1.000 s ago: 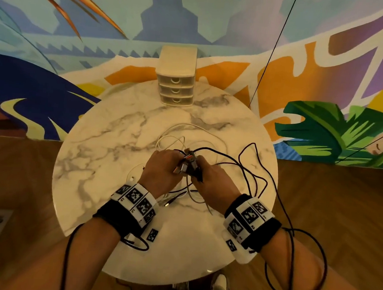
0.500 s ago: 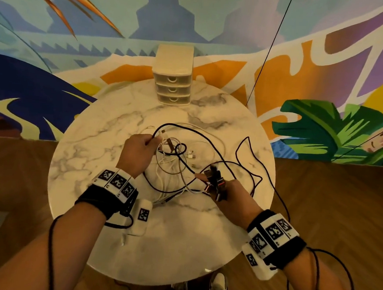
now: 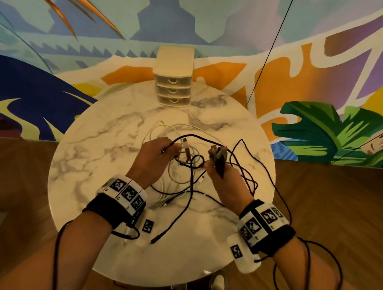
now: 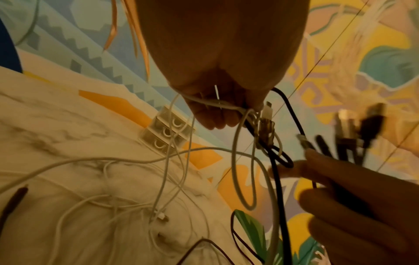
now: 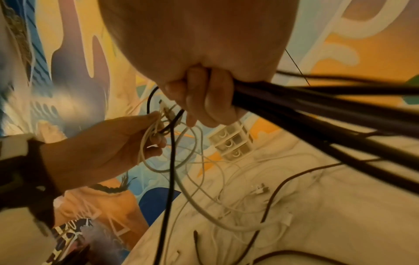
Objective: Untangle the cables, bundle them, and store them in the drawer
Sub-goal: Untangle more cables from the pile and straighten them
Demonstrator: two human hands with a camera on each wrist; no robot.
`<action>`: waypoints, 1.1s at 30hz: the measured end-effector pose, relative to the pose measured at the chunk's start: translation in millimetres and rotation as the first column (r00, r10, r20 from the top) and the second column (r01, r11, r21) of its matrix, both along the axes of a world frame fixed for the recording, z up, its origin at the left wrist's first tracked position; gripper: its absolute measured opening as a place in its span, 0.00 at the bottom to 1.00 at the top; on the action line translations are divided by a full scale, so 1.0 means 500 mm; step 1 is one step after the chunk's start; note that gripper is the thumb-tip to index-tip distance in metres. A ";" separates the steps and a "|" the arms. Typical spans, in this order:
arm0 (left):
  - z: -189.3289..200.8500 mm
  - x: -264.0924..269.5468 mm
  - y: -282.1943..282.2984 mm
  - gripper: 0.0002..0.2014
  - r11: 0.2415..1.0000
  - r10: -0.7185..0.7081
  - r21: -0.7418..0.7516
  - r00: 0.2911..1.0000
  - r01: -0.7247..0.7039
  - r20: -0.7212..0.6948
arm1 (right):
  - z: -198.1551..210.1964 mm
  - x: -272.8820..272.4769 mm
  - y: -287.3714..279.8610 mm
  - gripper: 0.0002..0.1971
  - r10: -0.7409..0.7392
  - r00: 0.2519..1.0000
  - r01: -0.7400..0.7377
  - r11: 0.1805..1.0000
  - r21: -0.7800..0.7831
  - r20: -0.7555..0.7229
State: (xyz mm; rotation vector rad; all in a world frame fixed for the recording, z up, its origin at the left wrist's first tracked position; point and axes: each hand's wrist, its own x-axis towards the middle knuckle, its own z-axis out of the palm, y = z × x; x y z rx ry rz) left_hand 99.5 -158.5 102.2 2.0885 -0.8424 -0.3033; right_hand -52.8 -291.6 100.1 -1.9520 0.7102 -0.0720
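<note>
A tangle of white cables (image 3: 179,177) and black cables (image 3: 247,168) lies on the round marble table (image 3: 96,152). My left hand (image 3: 154,158) is raised over the tangle, its fingers curled round the white cables (image 4: 235,161) with their plugs sticking up beside a black strand. My right hand (image 3: 224,178) grips a bunch of black cable ends (image 3: 218,156), plugs upward; in the right wrist view the black cables (image 5: 317,111) run out of its fist. One black loop hangs between the two hands. The cream three-drawer chest (image 3: 173,76) stands at the table's far edge, all drawers shut.
A loose black plug end (image 3: 155,239) lies near the table's front edge. Wrist-camera cords loop off both forearms. A painted mural wall rises right behind the chest, and wooden floor surrounds the table.
The hands, which were together over the tangle, pulled apart and have come nearer again. The right hand has lifted its black plug bunch up and toward the middle; the left hand holds white cables.
</note>
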 end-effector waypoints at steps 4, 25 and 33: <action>-0.002 -0.026 -0.010 0.18 0.999 -0.042 -0.028 0.998 0.043 0.037 | -0.003 0.024 0.008 0.11 -0.026 1.000 0.026 1.000 -0.008 0.014; -0.054 0.002 0.003 0.18 0.993 0.102 0.082 0.969 -0.086 -0.224 | 0.010 0.016 0.001 0.21 -0.336 0.904 0.089 0.755 0.650 0.266; -0.080 0.027 0.025 0.18 0.984 0.172 0.108 0.936 -0.145 -0.308 | 0.008 0.014 -0.014 0.16 -0.431 0.868 0.323 0.867 0.378 0.246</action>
